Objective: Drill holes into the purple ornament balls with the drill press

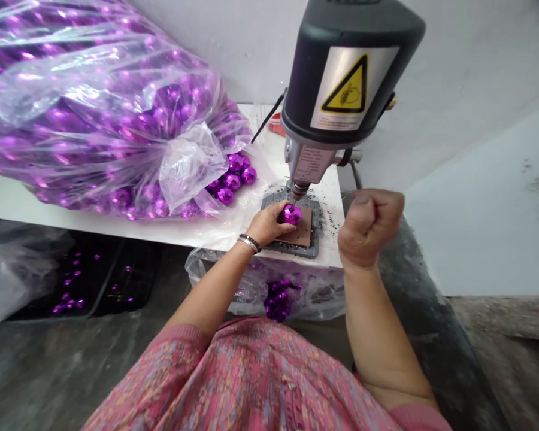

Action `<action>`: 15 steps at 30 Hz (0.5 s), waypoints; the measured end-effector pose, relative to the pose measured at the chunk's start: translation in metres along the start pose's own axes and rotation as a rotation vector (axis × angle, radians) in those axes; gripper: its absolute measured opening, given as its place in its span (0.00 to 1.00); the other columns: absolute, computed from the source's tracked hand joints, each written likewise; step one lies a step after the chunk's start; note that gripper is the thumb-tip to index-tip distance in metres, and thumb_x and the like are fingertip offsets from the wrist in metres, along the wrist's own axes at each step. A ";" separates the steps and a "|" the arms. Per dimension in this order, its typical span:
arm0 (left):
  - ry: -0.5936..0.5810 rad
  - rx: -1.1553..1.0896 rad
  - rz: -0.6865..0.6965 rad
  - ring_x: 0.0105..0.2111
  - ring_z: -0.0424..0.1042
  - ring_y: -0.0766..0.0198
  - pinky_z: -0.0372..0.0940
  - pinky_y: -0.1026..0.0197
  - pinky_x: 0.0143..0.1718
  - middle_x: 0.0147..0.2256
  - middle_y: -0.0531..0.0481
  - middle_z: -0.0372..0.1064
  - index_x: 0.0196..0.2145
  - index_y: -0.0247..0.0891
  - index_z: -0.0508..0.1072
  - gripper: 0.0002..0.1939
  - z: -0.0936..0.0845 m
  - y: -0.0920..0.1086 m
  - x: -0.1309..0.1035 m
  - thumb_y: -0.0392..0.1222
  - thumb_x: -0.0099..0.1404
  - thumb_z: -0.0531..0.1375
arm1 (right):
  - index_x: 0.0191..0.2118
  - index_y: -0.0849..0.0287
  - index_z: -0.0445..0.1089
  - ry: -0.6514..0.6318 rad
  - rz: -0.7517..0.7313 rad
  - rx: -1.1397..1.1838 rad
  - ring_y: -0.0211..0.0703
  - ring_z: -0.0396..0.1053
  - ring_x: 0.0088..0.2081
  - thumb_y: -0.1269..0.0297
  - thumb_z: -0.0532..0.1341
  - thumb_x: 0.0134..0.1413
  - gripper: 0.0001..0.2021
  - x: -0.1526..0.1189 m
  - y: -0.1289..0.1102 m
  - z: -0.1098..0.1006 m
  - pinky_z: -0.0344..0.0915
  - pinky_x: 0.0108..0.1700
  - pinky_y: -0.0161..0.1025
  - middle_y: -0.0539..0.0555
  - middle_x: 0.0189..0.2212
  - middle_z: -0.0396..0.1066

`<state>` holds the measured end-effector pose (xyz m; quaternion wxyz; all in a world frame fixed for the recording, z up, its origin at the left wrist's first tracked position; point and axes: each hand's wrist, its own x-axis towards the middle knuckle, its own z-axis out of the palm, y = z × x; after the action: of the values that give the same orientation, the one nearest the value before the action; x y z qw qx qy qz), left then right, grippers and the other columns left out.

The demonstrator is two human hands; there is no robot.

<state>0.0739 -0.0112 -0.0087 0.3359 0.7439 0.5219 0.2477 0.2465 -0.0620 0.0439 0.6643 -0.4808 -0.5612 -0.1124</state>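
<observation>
My left hand (pixel 272 224) pinches a shiny purple faceted ball (pixel 291 214) between thumb and fingers. The ball rests on a brown board (pixel 302 234) lying on the grey drill press base (pixel 315 245). Directly above it, the bit and chuck of the drill press (pixel 300 190) point down; the bit's tip meets the top of the ball, though how deep it goes I cannot tell. To the right of the machine, my right hand (pixel 369 227) is wrapped in a fist around the drill press handle, which the fingers mostly hide; a speck of red shows between them.
A large clear bag (pixel 94 114) of purple balls fills the table's left side, with several loose balls (pixel 233 178) at its mouth. Dark shavings surround the base. Below the table edge hangs an open plastic bag (pixel 242 293) holding balls. Black trays (pixel 94 281) sit lower left.
</observation>
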 end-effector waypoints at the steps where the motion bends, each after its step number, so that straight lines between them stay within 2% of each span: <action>1: -0.002 -0.006 0.004 0.58 0.73 0.52 0.64 0.55 0.62 0.58 0.44 0.75 0.61 0.37 0.72 0.33 0.000 -0.001 0.000 0.36 0.57 0.71 | 0.32 0.61 0.64 0.010 -0.001 0.011 0.27 0.64 0.31 0.51 0.52 0.64 0.18 -0.002 0.001 0.001 0.63 0.36 0.32 0.48 0.27 0.66; 3: -0.008 -0.016 0.007 0.57 0.73 0.53 0.65 0.56 0.61 0.57 0.45 0.75 0.60 0.38 0.72 0.33 0.001 -0.002 0.001 0.37 0.57 0.71 | 0.31 0.61 0.63 0.047 0.011 0.034 0.26 0.63 0.30 0.49 0.51 0.64 0.20 0.003 0.000 0.004 0.63 0.36 0.32 0.48 0.26 0.65; 6: -0.008 -0.021 -0.002 0.50 0.75 0.55 0.67 0.57 0.55 0.51 0.48 0.77 0.57 0.39 0.73 0.31 0.001 0.001 0.001 0.39 0.55 0.71 | 0.30 0.62 0.61 0.083 0.073 0.069 0.24 0.59 0.28 0.46 0.50 0.65 0.23 0.032 -0.008 0.008 0.62 0.36 0.32 0.48 0.25 0.63; 8: 0.015 -0.048 -0.028 0.45 0.76 0.57 0.69 0.58 0.50 0.46 0.49 0.78 0.54 0.38 0.74 0.28 -0.001 0.003 -0.003 0.40 0.55 0.71 | 0.27 0.62 0.57 0.052 0.132 0.101 0.22 0.54 0.23 0.46 0.50 0.64 0.23 0.060 -0.016 0.011 0.57 0.31 0.31 0.45 0.21 0.59; 10: 0.021 -0.110 -0.039 0.42 0.75 0.59 0.69 0.60 0.47 0.44 0.49 0.78 0.53 0.37 0.74 0.26 -0.007 0.003 -0.012 0.41 0.57 0.70 | 0.27 0.63 0.57 -0.010 0.219 0.139 0.21 0.55 0.24 0.49 0.51 0.64 0.22 0.083 -0.024 0.014 0.57 0.33 0.31 0.45 0.22 0.61; 12: -0.060 -0.172 -0.024 0.41 0.75 0.60 0.70 0.60 0.45 0.44 0.48 0.78 0.54 0.36 0.74 0.28 -0.017 0.000 -0.025 0.41 0.56 0.71 | 0.28 0.64 0.60 -0.055 0.309 0.172 0.21 0.60 0.27 0.51 0.51 0.63 0.20 0.096 -0.029 0.014 0.58 0.37 0.31 0.44 0.22 0.62; 15: -0.221 -0.165 -0.001 0.37 0.75 0.61 0.71 0.60 0.40 0.47 0.45 0.78 0.61 0.36 0.72 0.38 -0.036 -0.006 -0.042 0.41 0.52 0.74 | 0.28 0.65 0.61 -0.047 0.357 0.196 0.20 0.63 0.29 0.52 0.50 0.63 0.20 0.097 -0.033 0.012 0.60 0.40 0.34 0.43 0.22 0.61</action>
<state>0.0300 -0.0411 0.0097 0.4515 0.7362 0.4602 0.2060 0.2491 -0.0319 0.1424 0.7041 -0.5082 -0.4905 0.0737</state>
